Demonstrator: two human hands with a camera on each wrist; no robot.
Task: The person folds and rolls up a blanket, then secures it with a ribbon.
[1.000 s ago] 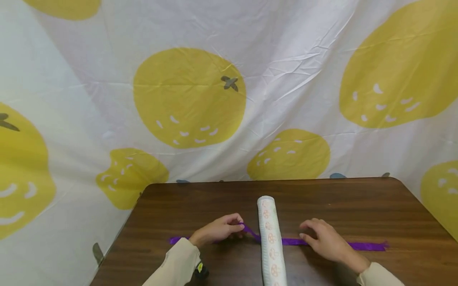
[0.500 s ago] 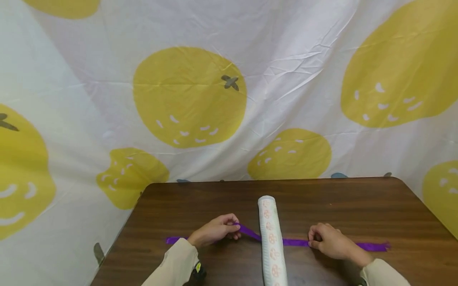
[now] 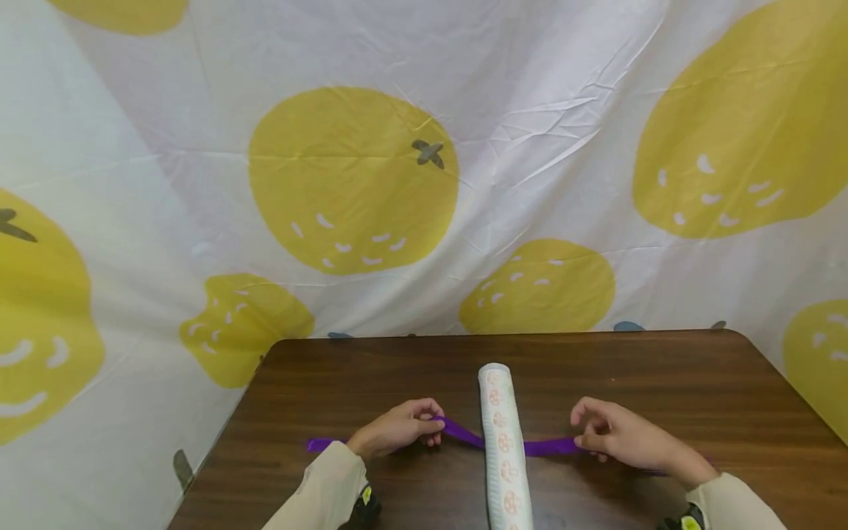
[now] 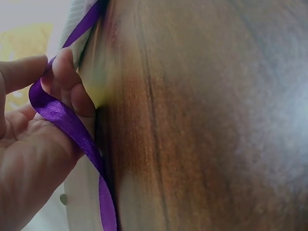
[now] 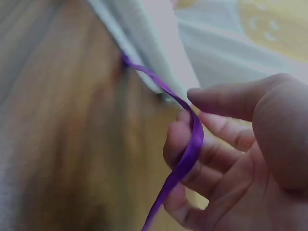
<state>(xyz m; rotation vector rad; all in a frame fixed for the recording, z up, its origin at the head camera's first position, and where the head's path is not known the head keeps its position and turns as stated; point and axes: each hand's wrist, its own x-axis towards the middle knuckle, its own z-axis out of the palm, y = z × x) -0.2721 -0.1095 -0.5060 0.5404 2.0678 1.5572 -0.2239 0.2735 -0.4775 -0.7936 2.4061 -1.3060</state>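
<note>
Purple ribbon [image 3: 464, 432] spans the gap between my hands, passing beneath a white roll [image 3: 505, 442] with an orange print, which lies lengthwise between them. My left hand [image 3: 400, 425] pinches the ribbon between thumb and finger, remaining fingers loosely bent; the trailing length crosses my palm, its end on the wooden table [image 3: 397, 364] beside my left wrist. My right hand [image 3: 623, 436] pinches it likewise, near the roll's other side. From both grips the ribbon slopes down to the roll.

Between my left hand [image 3: 400, 427] and right hand [image 3: 626, 436], a long white cylindrical roll [image 3: 505, 445] lies over a purple satin ribbon [image 3: 551, 447] on the brown wood-grain table [image 3: 384, 368].
</note>
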